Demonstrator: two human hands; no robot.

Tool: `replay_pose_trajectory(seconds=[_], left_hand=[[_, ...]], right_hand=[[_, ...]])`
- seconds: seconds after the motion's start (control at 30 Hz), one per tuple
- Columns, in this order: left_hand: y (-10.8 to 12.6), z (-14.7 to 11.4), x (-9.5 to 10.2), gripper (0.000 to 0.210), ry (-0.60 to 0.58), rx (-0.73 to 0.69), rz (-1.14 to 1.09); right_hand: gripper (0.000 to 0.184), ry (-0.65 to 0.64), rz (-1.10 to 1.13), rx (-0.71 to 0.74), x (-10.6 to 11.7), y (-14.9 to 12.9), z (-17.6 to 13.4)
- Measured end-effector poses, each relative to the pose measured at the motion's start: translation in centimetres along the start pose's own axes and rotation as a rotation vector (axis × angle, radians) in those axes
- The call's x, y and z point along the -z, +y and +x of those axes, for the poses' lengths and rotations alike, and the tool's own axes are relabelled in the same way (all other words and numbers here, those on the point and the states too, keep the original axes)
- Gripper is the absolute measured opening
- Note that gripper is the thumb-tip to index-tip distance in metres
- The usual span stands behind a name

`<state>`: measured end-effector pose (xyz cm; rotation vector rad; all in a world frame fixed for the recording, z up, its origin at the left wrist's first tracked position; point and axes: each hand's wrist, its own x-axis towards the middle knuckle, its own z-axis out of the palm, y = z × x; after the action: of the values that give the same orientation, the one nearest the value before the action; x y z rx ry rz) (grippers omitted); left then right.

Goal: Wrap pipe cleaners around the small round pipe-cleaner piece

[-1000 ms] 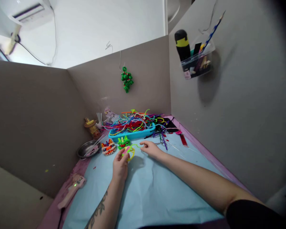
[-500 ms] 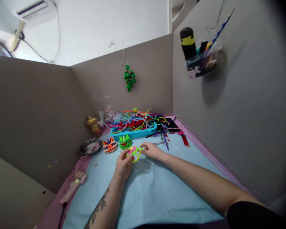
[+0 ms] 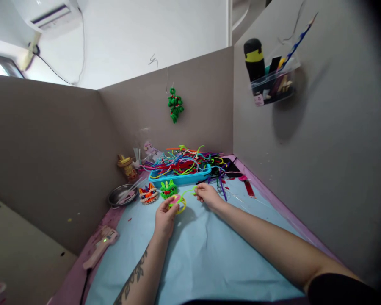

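Observation:
Above the blue sheet, my left hand (image 3: 167, 212) pinches a small pink and yellow pipe-cleaner piece (image 3: 177, 199), with a yellow loop (image 3: 183, 206) sticking out at its right side. A lime-green pipe cleaner (image 3: 188, 190) runs from that piece to my right hand (image 3: 206, 195), whose fingertips are closed on its far end. Just behind my left hand sits a green pipe-cleaner animal head (image 3: 169, 190). To its left stands an orange, white and blue one (image 3: 148, 194).
A blue tray (image 3: 180, 179) heaped with coloured pipe cleaners (image 3: 187, 163) stands at the back. Left are a metal bowl (image 3: 123, 195) and a pink glue gun (image 3: 100, 250). A red strip (image 3: 249, 188) lies right. A clear bin (image 3: 274, 87) hangs on the partition.
My right hand has moved right, away from my left, and the lime-green pipe cleaner now stretches out between them. The left hand still grips the piece. The view has shifted slightly.

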<state>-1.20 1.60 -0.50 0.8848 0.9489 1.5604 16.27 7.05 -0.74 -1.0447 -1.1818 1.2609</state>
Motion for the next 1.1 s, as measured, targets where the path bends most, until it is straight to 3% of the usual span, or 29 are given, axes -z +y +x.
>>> replay_pose_trajectory(seconds=[0.13, 0.4, 0.63, 0.83, 1.0, 1.1], left_hand=[[-0.3, 0.1, 0.2, 0.046, -0.011, -0.002, 0.062], [-0.5, -0.1, 0.0, 0.043, -0.093, 0.090, 0.007], [-0.7, -0.2, 0.1, 0.045, -0.127, 0.104, 0.015], [-0.5, -0.2, 0.1, 0.046, -0.106, 0.072, 0.051], [-0.5, -0.3, -0.2, 0.046, -0.091, 0.034, 0.057], [-0.6, -0.3, -0.2, 0.044, -0.105, 0.035, 0.059]], right_hand=[[0.014, 0.015, 0.105, 0.013, 0.0, 0.3, 0.3], [0.010, -0.074, -0.108, 0.224, -0.6, -0.8, -1.0], [0.018, -0.216, -0.142, 0.253, -1.6, -1.2, -2.7], [0.025, -0.147, -0.305, 0.313, -1.7, -0.8, -2.5], [0.027, -0.011, -0.221, 0.163, -1.8, -0.1, -2.4], [0.027, -0.036, -0.091, -0.007, -2.1, 0.2, -2.6]])
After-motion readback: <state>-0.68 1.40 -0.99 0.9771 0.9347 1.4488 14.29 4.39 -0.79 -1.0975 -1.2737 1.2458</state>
